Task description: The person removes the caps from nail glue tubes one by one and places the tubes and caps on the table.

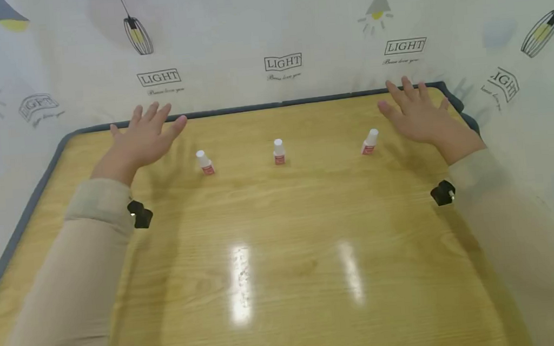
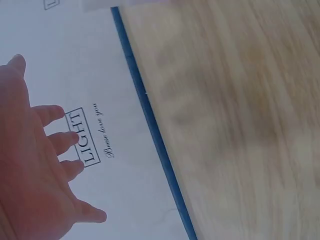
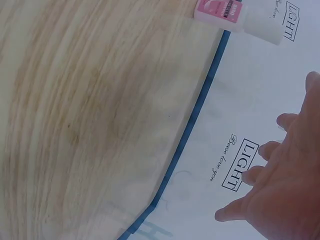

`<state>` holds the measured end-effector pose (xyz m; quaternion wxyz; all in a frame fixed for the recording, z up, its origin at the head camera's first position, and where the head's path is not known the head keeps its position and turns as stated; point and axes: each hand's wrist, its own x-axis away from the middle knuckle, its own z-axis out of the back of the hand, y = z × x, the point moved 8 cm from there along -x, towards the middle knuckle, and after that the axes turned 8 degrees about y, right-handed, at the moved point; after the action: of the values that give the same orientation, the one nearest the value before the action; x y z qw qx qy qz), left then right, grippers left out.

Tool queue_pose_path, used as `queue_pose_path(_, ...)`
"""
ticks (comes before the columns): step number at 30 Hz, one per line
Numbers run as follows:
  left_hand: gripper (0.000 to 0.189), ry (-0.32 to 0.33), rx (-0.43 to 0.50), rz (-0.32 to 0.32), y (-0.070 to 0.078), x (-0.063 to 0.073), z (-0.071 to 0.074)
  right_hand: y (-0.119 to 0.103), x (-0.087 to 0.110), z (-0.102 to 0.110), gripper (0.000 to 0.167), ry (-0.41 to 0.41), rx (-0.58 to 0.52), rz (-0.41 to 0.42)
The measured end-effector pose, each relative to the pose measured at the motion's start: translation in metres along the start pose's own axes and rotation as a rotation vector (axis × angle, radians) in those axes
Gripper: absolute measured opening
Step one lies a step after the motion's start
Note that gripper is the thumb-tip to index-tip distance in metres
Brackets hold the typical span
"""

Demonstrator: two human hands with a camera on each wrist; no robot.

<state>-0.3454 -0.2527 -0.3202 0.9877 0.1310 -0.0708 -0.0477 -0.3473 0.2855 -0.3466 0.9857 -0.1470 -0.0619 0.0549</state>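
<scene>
Sleeves [image 1: 71, 287] [image 1: 536, 245], spread hands [image 1: 142, 140] [image 1: 424, 118], three bottles [image 1: 205, 162] [image 1: 279, 152] [image 1: 369, 142] between

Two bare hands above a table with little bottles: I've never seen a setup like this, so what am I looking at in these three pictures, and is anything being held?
There is no robot here, just a person's left hand and right hand, reaching out of beige sleeves. The widest picture comes from a camera worn on the head, looking forward and down. The other two come from cameras worn on the wrists, each showing its own hand up close.

On the shiny wooden table stand three small white-capped bottles with reddish labels: left bottle, middle bottle and right bottle. The right wrist picture also catches one bottle at its top edge.

Nothing is held: both hands are spread, apart from the bottles.
</scene>
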Motion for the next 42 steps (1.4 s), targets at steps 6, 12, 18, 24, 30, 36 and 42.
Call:
queue_pose_path(6, 0.098, -0.013, 0.033, 0.009, 0.009, 0.002, 0.001, -0.006, 0.001, 0.001, 0.088, -0.017, -0.022, 0.013)
queue_pose_path(12, 0.097, 0.016, 0.039, -0.032, 0.032, 0.003, 0.005, -0.007, 0.012, 0.003, 0.086, -0.006, -0.049, 0.017)
queue_pose_path(18, 0.085, 0.081, 0.08, -0.096, 0.074, 0.01, 0.013, -0.016, 0.017, 0.009, 0.086, 0.029, -0.084, 0.042)
queue_pose_path(24, 0.066, 0.123, 0.221, -0.141, 0.135, 0.021, 0.016, -0.036, 0.012, 0.009, 0.093, 0.072, -0.154, 0.092)
queue_pose_path(30, 0.058, 0.155, 0.29, -0.238, 0.202, 0.011, 0.008, -0.041, 0.014, 0.006, 0.093, 0.071, -0.171, 0.105)
queue_pose_path(36, 0.056, 0.115, 0.325, -0.337, 0.252, -0.004, -0.016, -0.04, 0.016, -0.002, 0.095, 0.073, -0.183, 0.101)
queue_pose_path(42, 0.058, -0.001, 0.383, -0.336, 0.286, -0.019, -0.052, -0.032, 0.019, -0.003, 0.095, 0.086, -0.198, 0.078)
